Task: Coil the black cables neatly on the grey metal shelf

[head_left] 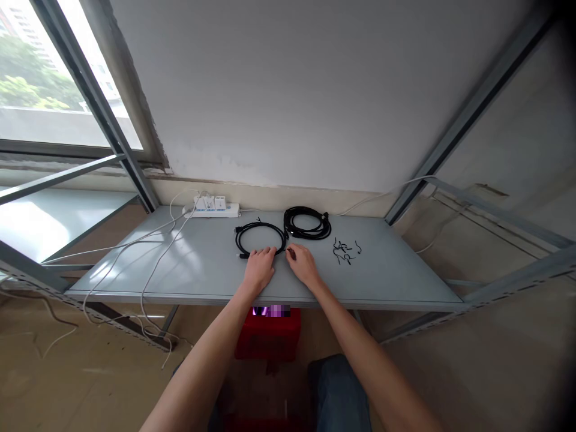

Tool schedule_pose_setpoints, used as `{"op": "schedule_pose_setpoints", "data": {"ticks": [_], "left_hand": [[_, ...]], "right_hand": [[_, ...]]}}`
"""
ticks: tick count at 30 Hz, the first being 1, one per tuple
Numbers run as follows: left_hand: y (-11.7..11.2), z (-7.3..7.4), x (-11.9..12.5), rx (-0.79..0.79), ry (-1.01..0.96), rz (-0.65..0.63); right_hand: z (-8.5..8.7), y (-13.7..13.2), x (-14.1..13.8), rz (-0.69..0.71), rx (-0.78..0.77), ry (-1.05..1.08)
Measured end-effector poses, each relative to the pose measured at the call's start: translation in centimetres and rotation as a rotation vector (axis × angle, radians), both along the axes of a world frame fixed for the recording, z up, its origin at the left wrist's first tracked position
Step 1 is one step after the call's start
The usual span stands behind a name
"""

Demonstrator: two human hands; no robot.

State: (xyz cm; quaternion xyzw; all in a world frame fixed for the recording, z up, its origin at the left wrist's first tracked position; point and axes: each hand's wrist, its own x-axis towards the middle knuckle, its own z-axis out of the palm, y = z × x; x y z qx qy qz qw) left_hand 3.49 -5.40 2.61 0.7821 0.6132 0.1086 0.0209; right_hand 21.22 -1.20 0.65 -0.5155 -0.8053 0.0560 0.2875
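Observation:
A black cable coiled into a loop lies on the grey metal shelf. My left hand rests on the near side of that loop, fingers curled over the cable. My right hand sits just right of it, fingertips pinched at the loop's near right edge, apparently on a small black tie. A second, thicker black coiled cable lies behind, to the right. Several short black twist ties are scattered right of my right hand.
A white power strip with plugged adapters sits at the back of the shelf, white cords trailing left and off the front edge. Metal frame struts rise on both sides. A red crate stands under the shelf. A window is at the left.

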Motion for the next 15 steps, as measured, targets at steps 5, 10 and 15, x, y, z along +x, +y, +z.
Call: {"op": "schedule_pose_setpoints", "data": {"ticks": [5, 10, 15], "left_hand": [[0.20, -0.26, -0.06, 0.021, 0.004, -0.003], [0.28, -0.55, -0.18, 0.039, 0.012, -0.010], [0.29, -0.52, -0.13, 0.053, 0.024, -0.004]], "right_hand": [[0.18, -0.53, -0.62, 0.013, 0.076, -0.128], [0.60, -0.72, -1.00, -0.028, 0.079, -0.192], [0.63, -0.57, -0.91, -0.005, 0.080, -0.200]]}}
